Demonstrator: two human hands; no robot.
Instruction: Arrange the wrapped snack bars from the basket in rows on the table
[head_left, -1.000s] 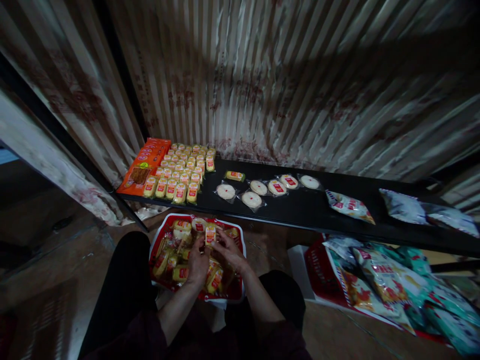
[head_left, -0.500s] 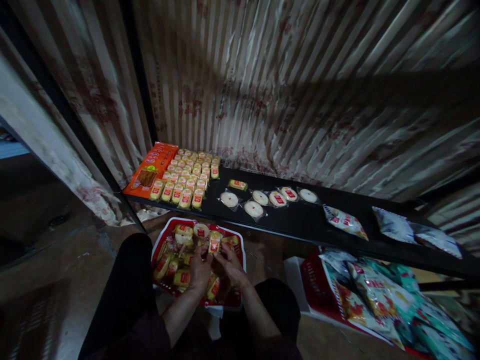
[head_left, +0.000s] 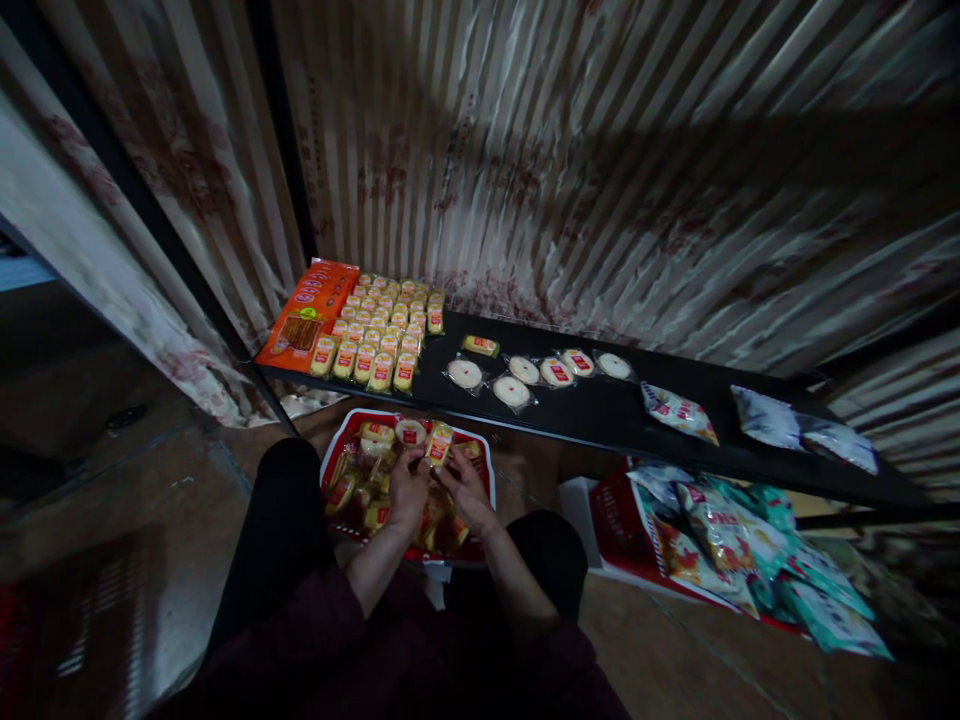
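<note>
Between the fingers of my left hand (head_left: 409,490) and my right hand (head_left: 463,488) is a small wrapped cake (head_left: 439,443), yellow with a red and white label, held upright. Both hands are closed on it from either side, over a red basket (head_left: 489,470) with a white rim. Inside the basket lie several more wrapped cakes (head_left: 375,515) and a round wrapped pastry (head_left: 410,434). On the black shelf (head_left: 442,395) just beyond, similar wrapped cakes (head_left: 380,372) stand in tight rows beside an orange snack bag (head_left: 306,315).
Further along the shelf lie a single cake (head_left: 481,345), several round white pastries (head_left: 512,391) and a few snack bags (head_left: 679,414). Below right, a second red basket (head_left: 619,520) holds puffed bags. Black posts (head_left: 281,130) and a striped curtain (head_left: 510,180) stand behind.
The camera view has shifted a little, so the shelf and basket sit slightly higher. Both hands still hold the same cake above the basket.
</note>
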